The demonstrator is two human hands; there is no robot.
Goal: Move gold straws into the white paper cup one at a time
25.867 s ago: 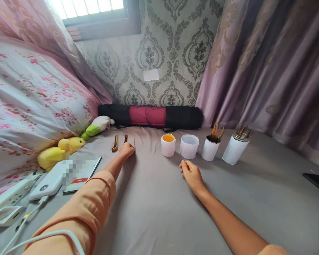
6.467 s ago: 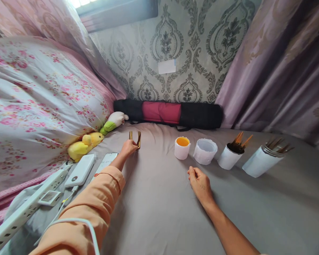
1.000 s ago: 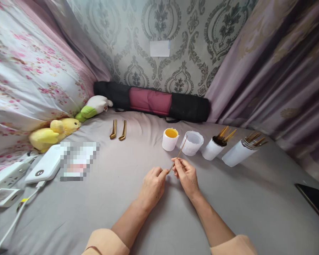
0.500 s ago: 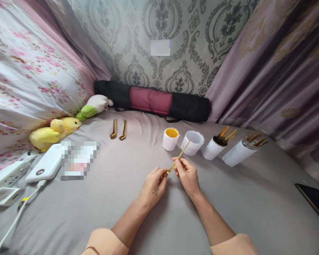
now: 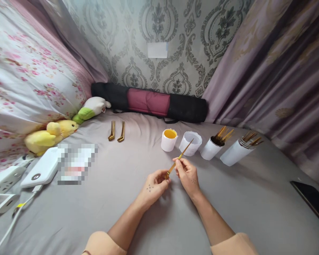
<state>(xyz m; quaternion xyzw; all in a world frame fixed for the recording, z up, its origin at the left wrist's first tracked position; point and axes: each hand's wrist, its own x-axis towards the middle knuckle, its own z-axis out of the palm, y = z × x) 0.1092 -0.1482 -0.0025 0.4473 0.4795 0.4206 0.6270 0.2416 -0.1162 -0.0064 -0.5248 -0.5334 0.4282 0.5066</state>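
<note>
A slim gold stick (image 5: 185,150), narrowing toward its upper tip, slants between my hands, its tip crossing in front of a white cup (image 5: 198,137). My right hand (image 5: 186,173) pinches it around the middle between thumb and fingers. At its lower, wider and shiny end, my left hand (image 5: 154,185) closes thumb and fingertips on it; these fingers partly hide that end. Just beyond the hands stands a white-wrapped cup with a yellow inside (image 5: 168,144). Two bent gold pieces (image 5: 112,131) lie side by side farther left on the grey sheet (image 5: 117,198).
To the right, a white-wrapped cup of gold sticks (image 5: 210,150) and a tilted container of brownish sticks (image 5: 232,156) stand together. A black-and-maroon roll bag (image 5: 149,102) lines the wall. Plush toys (image 5: 51,136), a white power bank (image 5: 41,170) and cable sit left; a dark phone (image 5: 312,202) lies right.
The stick's upper tip has shifted slightly up and right. My left hand has turned a little, its fingers opening slightly around the lower end. The view has shifted slightly.
</note>
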